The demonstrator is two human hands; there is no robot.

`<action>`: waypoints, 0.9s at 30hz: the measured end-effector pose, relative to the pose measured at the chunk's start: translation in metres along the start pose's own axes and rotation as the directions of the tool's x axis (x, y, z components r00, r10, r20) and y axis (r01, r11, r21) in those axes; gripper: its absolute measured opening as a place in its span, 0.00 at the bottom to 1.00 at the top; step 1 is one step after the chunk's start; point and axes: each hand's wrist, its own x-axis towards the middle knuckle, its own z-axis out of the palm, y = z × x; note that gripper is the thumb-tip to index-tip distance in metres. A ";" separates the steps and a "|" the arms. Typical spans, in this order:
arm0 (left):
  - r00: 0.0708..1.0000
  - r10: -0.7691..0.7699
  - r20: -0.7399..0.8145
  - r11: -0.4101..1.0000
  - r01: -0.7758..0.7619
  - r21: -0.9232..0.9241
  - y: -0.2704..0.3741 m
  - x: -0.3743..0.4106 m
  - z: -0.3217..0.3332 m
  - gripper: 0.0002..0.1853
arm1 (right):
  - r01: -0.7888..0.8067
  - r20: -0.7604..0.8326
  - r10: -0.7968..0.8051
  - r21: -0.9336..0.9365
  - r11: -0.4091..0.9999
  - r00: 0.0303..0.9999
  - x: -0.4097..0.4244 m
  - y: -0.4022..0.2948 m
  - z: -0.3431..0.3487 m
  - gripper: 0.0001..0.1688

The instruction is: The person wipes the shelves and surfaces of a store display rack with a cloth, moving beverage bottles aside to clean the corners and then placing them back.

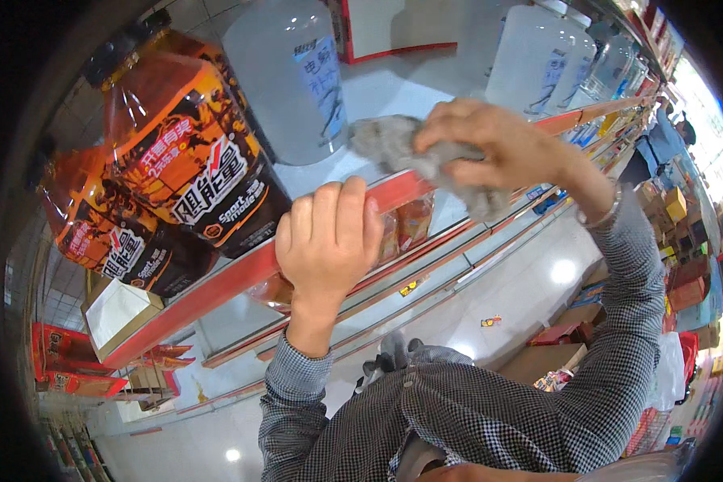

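A crumpled grey cloth (391,141) is gripped in my right hand (488,144), at the front of a white shelf (391,90). Part of the cloth lies over the shelf's red front edge (229,304) and hangs below it. My left hand (328,241) rests with its fingers bent over that same edge, to the left of the cloth. Just left of my left hand stands a large bottle of dark orange drink (187,150). Behind the hands is a big translucent bottle (289,84) with a blue and white label.
More translucent bottles (533,60) stand at the shelf's right. A second orange drink bottle (102,223) and a small carton (123,310) occupy its left end. Lower shelves hold packaged goods. Cardboard boxes (542,361) sit on the floor at right. A person (660,144) is farther down the aisle.
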 end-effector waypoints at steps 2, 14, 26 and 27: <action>1.000 -0.010 0.004 1.000 0.010 0.007 -0.002 -0.002 -0.002 0.11 | -0.300 0.153 0.335 -0.215 0.930 0.930 0.005 -0.013 -0.021 0.18; 0.998 -0.059 0.037 0.997 0.057 0.054 0.010 0.002 0.002 0.09 | -0.266 -0.144 0.238 -0.230 0.936 0.961 -0.015 -0.001 0.009 0.16; 0.998 -0.030 0.059 0.998 0.026 0.062 0.006 0.001 -0.004 0.08 | -0.525 -0.879 -0.056 -0.333 0.783 0.474 -0.034 -0.012 0.133 0.20; 0.998 -0.030 0.046 0.999 0.028 0.046 0.008 0.002 -0.001 0.08 | -0.581 -0.913 -0.057 -0.304 0.755 0.403 -0.044 0.000 0.129 0.21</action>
